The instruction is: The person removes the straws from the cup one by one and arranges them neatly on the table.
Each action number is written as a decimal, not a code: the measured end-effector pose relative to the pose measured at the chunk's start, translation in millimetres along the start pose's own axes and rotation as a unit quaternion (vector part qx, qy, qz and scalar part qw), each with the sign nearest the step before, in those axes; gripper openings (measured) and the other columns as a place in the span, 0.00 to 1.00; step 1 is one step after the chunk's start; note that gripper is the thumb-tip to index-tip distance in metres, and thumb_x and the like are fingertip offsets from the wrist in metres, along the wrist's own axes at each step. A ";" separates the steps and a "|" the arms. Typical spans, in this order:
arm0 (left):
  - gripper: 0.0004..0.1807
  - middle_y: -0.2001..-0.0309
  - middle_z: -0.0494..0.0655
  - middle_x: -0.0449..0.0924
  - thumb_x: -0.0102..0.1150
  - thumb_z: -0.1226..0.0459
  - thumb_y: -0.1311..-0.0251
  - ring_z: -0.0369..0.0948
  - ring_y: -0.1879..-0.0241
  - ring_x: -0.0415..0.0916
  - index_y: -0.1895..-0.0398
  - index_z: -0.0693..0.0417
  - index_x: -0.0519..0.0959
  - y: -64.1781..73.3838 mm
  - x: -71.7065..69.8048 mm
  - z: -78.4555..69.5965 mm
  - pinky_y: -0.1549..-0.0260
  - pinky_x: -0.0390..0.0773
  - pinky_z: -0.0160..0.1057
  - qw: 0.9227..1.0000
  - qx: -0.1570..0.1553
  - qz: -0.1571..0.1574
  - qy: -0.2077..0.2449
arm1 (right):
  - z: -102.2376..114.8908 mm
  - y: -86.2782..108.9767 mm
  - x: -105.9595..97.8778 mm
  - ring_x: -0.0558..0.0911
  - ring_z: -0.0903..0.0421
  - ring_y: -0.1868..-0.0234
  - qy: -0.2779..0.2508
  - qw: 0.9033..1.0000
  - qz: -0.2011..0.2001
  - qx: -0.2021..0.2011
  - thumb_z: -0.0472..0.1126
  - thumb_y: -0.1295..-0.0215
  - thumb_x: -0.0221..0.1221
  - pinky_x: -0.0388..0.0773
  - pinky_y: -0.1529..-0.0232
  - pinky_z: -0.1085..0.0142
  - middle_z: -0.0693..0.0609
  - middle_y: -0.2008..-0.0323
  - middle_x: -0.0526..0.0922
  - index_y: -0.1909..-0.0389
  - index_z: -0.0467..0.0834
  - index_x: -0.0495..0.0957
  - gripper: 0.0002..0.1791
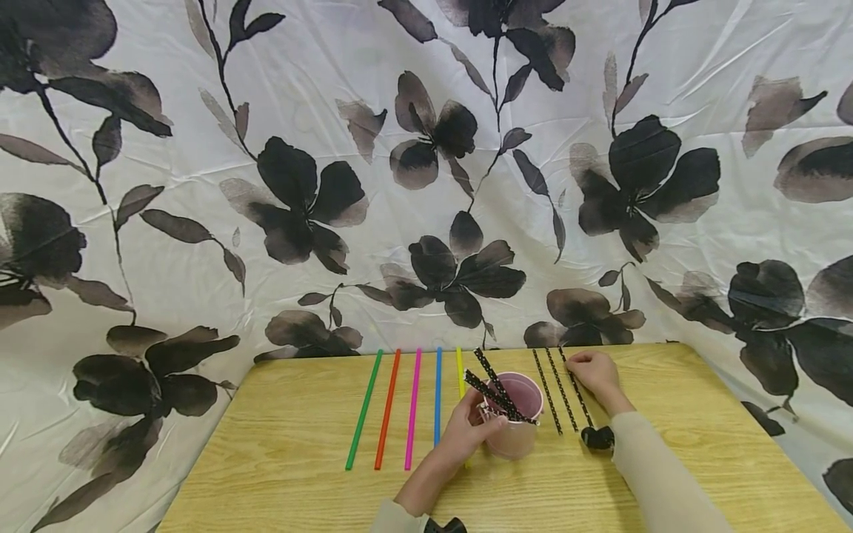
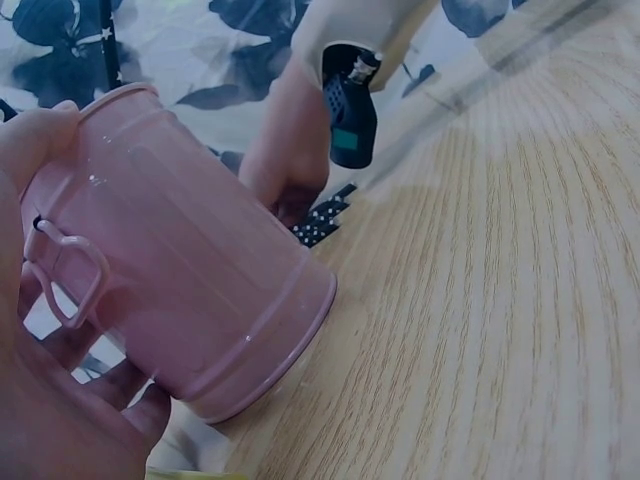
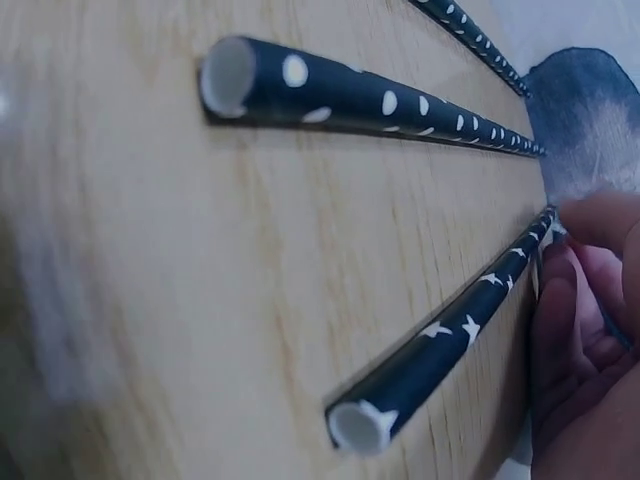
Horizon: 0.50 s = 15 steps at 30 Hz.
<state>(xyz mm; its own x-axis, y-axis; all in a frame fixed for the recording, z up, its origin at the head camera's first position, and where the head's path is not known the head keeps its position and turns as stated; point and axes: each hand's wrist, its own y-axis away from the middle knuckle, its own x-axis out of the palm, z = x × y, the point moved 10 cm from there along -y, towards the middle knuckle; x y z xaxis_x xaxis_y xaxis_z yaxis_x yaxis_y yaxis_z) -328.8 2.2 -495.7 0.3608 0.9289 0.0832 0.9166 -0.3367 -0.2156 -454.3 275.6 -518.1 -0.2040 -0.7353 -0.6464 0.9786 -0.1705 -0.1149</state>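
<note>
My left hand (image 1: 455, 433) grips a small pink bucket (image 2: 200, 240) by its side, fingers around the wall near a wire handle loop. The bucket is tilted in the left wrist view. Several black patterned paper straws (image 1: 489, 389) lean out of it toward the left in the head view. To the right, my right hand (image 1: 597, 377) pinches the far end of a black straw with white stars (image 3: 470, 320), which lies along the table. Beside this one lie two black straws with white dots (image 3: 390, 103). The fingertips on the star straw are partly hidden.
Left of the bucket, a green straw (image 1: 363, 409), a red straw (image 1: 387, 409), a pink straw (image 1: 413, 409), a blue straw (image 1: 437, 400) and a yellow straw (image 1: 460, 363) lie in a row on the wooden table (image 1: 280, 444). A floral cloth (image 1: 373, 222) hangs behind.
</note>
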 end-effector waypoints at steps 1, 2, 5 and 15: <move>0.32 0.42 0.58 0.69 0.62 0.68 0.40 0.49 0.43 0.70 0.34 0.61 0.63 0.0 0.4 0.6 0.44 0.70 0.42 1.000 0.001 0.000 0.001 | 0.2 -0.1 -0.9 0.80 0.44 0.60 -0.008 1.000 -0.002 0.000 0.41 0.41 0.63 0.75 0.56 0.52 0.40 0.62 0.84 0.62 0.34 0.84 0.13; 0.32 0.42 0.57 0.69 0.62 0.68 0.40 0.48 0.43 0.70 0.33 0.60 0.63 0.0 0.6 1.4 0.45 0.70 0.41 1.000 0.001 -0.001 0.001 | 1.1 0.0 -2.2 0.80 0.45 0.61 -0.017 1.000 -0.004 -0.001 0.41 0.40 0.63 0.76 0.57 0.54 0.41 0.63 0.84 0.61 0.34 0.84 0.13; 0.32 0.41 0.54 0.70 0.62 0.66 0.39 0.46 0.43 0.70 0.33 0.57 0.63 0.5 0.9 3.0 0.44 0.70 0.40 1.000 0.001 -0.003 -0.002 | 13.8 2.6 -8.2 0.80 0.48 0.65 -0.067 0.998 -0.006 -0.015 0.39 0.38 0.62 0.77 0.65 0.62 0.41 0.64 0.84 0.59 0.33 0.83 0.13; 0.32 0.41 0.55 0.70 0.63 0.65 0.39 0.46 0.41 0.69 0.33 0.57 0.64 1.4 0.6 -0.6 0.42 0.68 0.40 1.000 0.010 -0.006 -0.004 | 111.1 64.3 -32.8 0.78 0.56 0.74 -0.173 0.977 0.047 -0.117 0.36 0.35 0.62 0.78 0.75 0.65 0.45 0.71 0.82 0.57 0.32 0.81 0.11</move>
<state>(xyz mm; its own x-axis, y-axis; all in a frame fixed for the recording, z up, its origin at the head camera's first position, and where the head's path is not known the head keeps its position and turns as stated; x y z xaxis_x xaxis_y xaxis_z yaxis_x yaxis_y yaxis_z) -327.3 2.2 -495.4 0.3482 0.9341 0.0784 0.9174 -0.3224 -0.2334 -387.6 215.8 -420.5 -0.0694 -0.9250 -0.3735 0.9641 0.0340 -0.2632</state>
